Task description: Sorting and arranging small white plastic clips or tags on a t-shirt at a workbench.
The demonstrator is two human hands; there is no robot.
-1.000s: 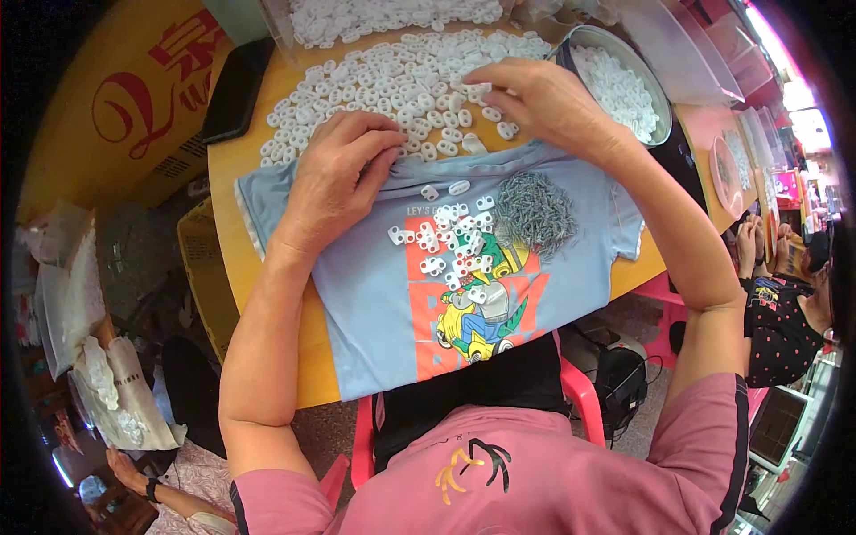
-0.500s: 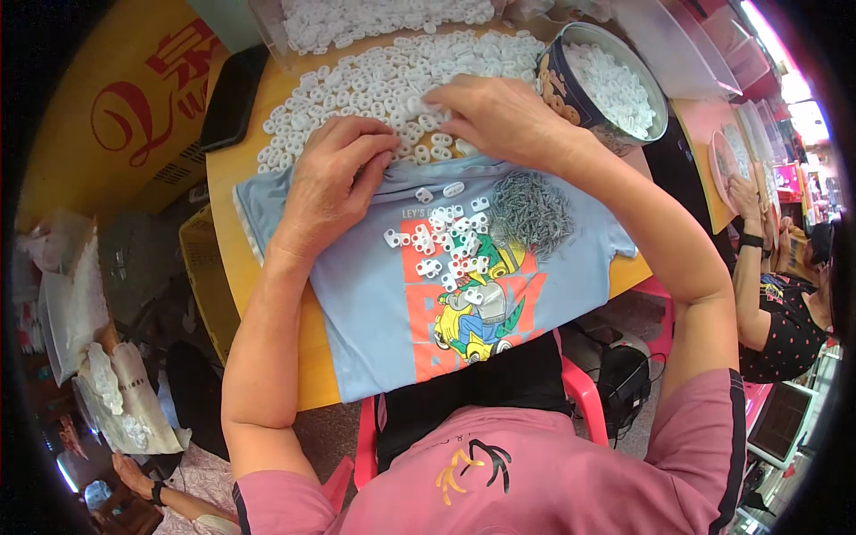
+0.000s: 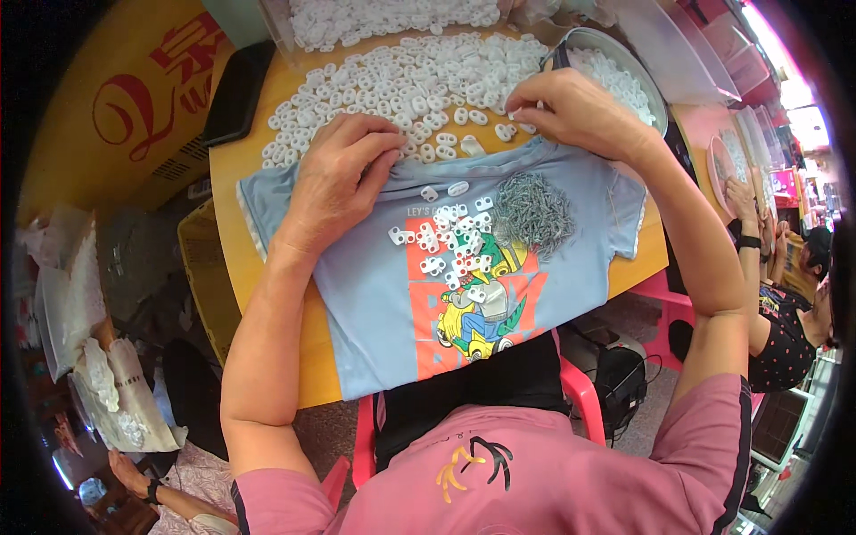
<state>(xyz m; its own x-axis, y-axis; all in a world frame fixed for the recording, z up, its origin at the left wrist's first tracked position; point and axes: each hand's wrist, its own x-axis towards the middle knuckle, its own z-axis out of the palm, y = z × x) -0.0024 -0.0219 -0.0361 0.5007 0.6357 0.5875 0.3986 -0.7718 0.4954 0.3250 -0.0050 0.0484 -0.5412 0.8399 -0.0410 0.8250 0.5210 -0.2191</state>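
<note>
My left hand (image 3: 343, 169) rests at the near edge of a spread of small white oval plastic pieces (image 3: 392, 85), fingers bent and drawn together; what they hold, if anything, is hidden. Farther right, my right hand (image 3: 584, 107) is closed in a pinch just above a few loose white pieces, in front of a round tub (image 3: 662, 94). Anything between its fingertips is too small to make out. Below my hands lies a light blue printed T-shirt (image 3: 366, 294). On it sit a cluster of white two-holed plastic pieces (image 3: 459, 241) and a heap of grey screws (image 3: 535, 214).
A clear plastic bin (image 3: 392, 22) of white pieces stands at the far side. On the table's left lies a black phone-like slab (image 3: 239, 94). A yellow crate (image 3: 205, 267) is beside the table. At the right, another person's hand (image 3: 740, 198) touches a pink tray.
My right hand has moved right, from the middle of the white pieces to beside the tub. Several pieces there now lie apart. My left hand has barely shifted.
</note>
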